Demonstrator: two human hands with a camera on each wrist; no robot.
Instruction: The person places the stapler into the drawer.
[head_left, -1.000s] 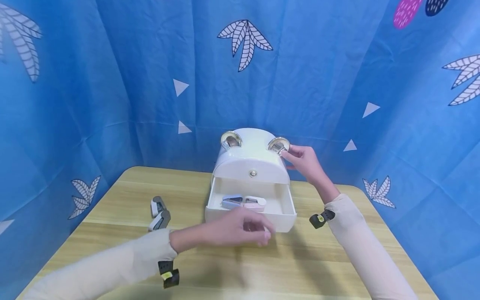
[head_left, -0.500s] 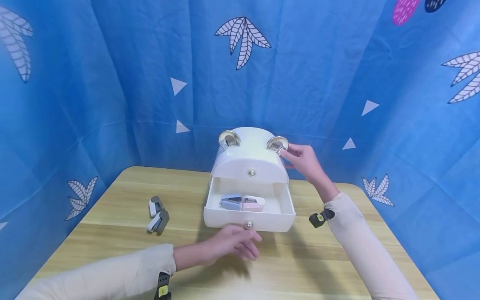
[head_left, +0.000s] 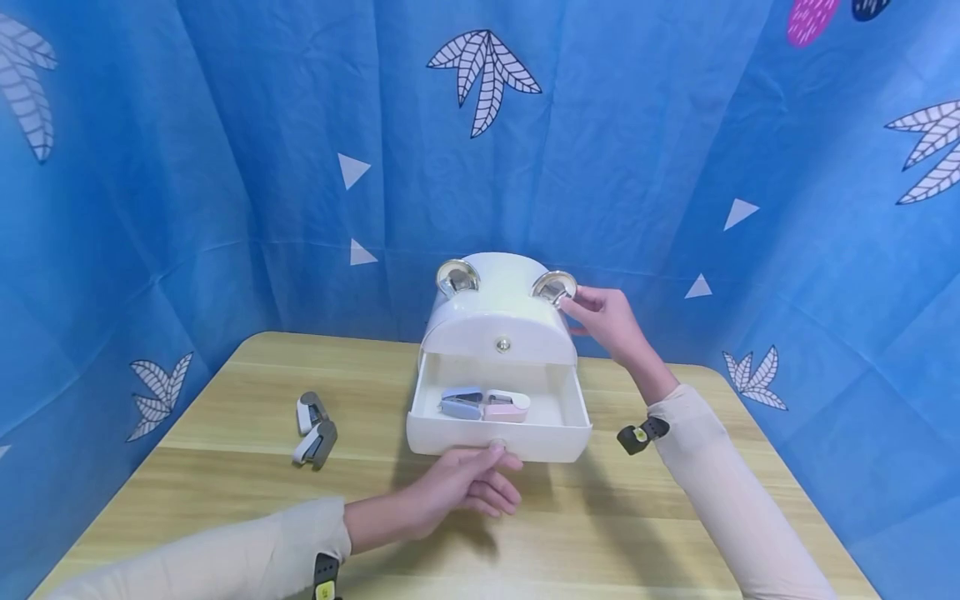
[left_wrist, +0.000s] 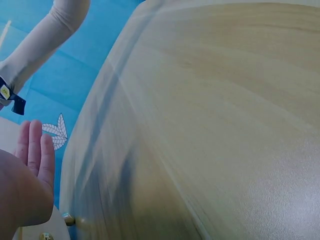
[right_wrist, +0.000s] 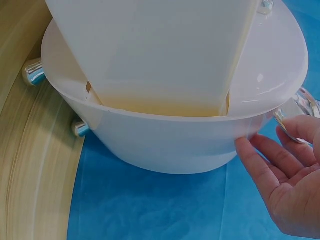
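A white storage box point(head_left: 501, 321) with round gold-rimmed ears has its lower drawer point(head_left: 450, 439) pulled out. My left hand point(head_left: 442, 492) is at the drawer front, thumb on the small round knob, with the other fingers extended below it. Several of those fingers show straight in the left wrist view. My right hand point(head_left: 611, 323) pinches the right ear point(head_left: 555, 286) between thumb and finger. In the right wrist view, other fingertips of that hand touch the side of the box point(right_wrist: 175, 142). A blue mini stapler point(head_left: 461, 404) and a pink-and-white one point(head_left: 507, 406) lie in the drawer.
Two grey-and-white mini staplers point(head_left: 315, 442) lie on the wooden table point(head_left: 600, 533) to the left of the box. A closed upper drawer with its own knob point(head_left: 502, 344) sits above the pulled-out one. A blue patterned curtain point(head_left: 300, 167) surrounds the table's back and sides.
My left hand dropped below the drawer front, then its thumb came up onto the knob. The right hand has stayed at the ear, and the drawer stays pulled out.
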